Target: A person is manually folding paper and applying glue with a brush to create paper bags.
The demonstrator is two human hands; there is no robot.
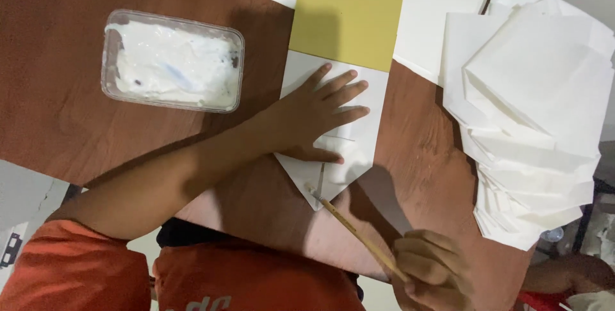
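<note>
My left hand [318, 114] lies flat with fingers spread on a folded white paper piece [365, 151] whose lower end comes to a point. A yellow card [347, 13] lies tucked over the paper's far end. My right hand [430, 271] is closed around a thin wooden stick [355, 229], and the stick's tip touches the paper near its pointed flap. A clear plastic tub [110, 55] holding white paste stands to the left on the brown table [57, 119].
A fanned stack of folded white paper pieces [532, 112] covers the right side of the table. More white sheets [435, 3] lie at the far edge under the yellow card. The table's near edge runs just above my orange-clad lap [256, 279].
</note>
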